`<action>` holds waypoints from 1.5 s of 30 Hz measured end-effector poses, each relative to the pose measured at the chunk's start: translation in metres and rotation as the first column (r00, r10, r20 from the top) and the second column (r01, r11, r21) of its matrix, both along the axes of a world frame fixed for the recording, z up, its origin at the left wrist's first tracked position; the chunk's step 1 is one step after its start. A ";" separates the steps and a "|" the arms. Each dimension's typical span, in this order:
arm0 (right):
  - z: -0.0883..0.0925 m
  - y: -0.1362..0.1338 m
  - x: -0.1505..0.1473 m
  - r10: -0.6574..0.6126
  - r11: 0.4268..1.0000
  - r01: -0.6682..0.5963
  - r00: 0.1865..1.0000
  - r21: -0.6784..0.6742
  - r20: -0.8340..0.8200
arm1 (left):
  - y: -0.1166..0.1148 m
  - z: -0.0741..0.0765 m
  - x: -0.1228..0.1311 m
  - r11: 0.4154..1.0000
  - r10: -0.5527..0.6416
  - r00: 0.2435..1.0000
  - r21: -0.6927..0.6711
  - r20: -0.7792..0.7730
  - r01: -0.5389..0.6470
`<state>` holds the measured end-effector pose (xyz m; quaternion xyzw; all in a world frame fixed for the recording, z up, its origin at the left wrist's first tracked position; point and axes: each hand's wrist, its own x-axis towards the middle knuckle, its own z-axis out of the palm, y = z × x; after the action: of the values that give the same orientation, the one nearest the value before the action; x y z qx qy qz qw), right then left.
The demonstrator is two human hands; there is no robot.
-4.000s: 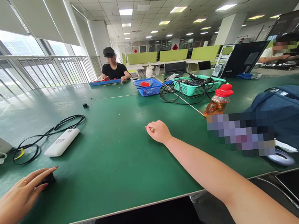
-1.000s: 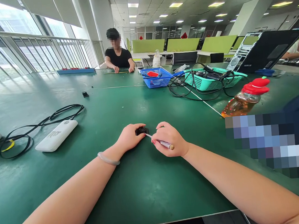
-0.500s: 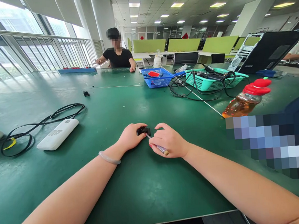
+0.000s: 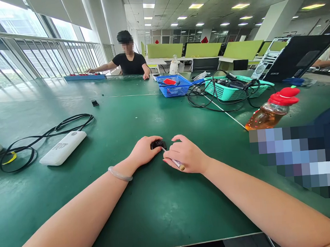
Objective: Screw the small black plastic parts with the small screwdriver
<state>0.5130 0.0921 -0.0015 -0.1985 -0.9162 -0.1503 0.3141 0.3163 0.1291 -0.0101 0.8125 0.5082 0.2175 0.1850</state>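
The left hand (image 4: 142, 151) grips a small black block (image 4: 159, 143) on the green worktop (image 4: 166, 211), its fingers covering part of it, while the right hand (image 4: 188, 154) pinches a slim tool (image 4: 177, 163) whose tip meets the block's near edge. To the left lie a white slab (image 4: 63, 148), a looped black cable (image 4: 55, 130) just behind it and, farther back, a black piece (image 4: 95, 102). Beyond the hands stand a blue basket (image 4: 176, 90) and a green basket (image 4: 222, 93), with black wires spilling around the latter; a red-capped bottle (image 4: 268, 111) leans near a pixelated patch. A co-worker (image 4: 130, 62) reaches toward a blue strip (image 4: 85, 77). Grey marking on the slab and a pale mark on the tilted computer case (image 4: 291, 58) are too small to read.
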 end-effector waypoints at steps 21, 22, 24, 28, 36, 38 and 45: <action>-0.002 0.004 0.007 -0.001 0.973 -0.044 0.981 -0.225 -0.193 | -0.001 0.003 0.000 1.000 -0.002 1.000 -0.015 0.020 0.003; -0.003 0.005 0.008 -0.007 0.967 -0.051 0.975 -0.251 -0.223 | -0.001 0.003 0.000 1.000 -0.003 1.000 -0.015 0.018 0.003; -0.004 0.006 0.008 -0.034 0.948 -0.060 0.957 -0.312 -0.288 | -0.001 0.003 0.000 1.000 -0.003 1.000 -0.016 0.013 0.003; -0.004 0.010 0.012 -0.189 0.871 -0.042 0.891 -0.489 -0.413 | -0.001 0.003 -0.001 1.000 0.000 1.000 -0.015 0.010 0.000; -0.015 0.029 0.017 -0.459 0.461 -0.362 0.684 -0.810 -0.567 | 0.000 0.003 -0.001 1.000 -0.004 1.000 -0.021 -0.010 0.004; -0.018 0.034 0.018 -0.491 0.397 -0.462 0.623 -0.793 -0.609 | 0.000 0.003 -0.001 1.000 -0.006 1.000 -0.019 -0.011 0.005; -0.019 0.038 0.021 -0.639 0.213 -0.612 0.502 -0.762 -0.583 | -0.001 0.004 -0.002 1.000 -0.018 1.000 -0.017 -0.022 0.018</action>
<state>0.5339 0.1305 -0.0209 -0.4009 -0.4836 0.5800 0.5186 0.3146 0.1282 -0.0064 0.8178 0.5047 0.2025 0.1883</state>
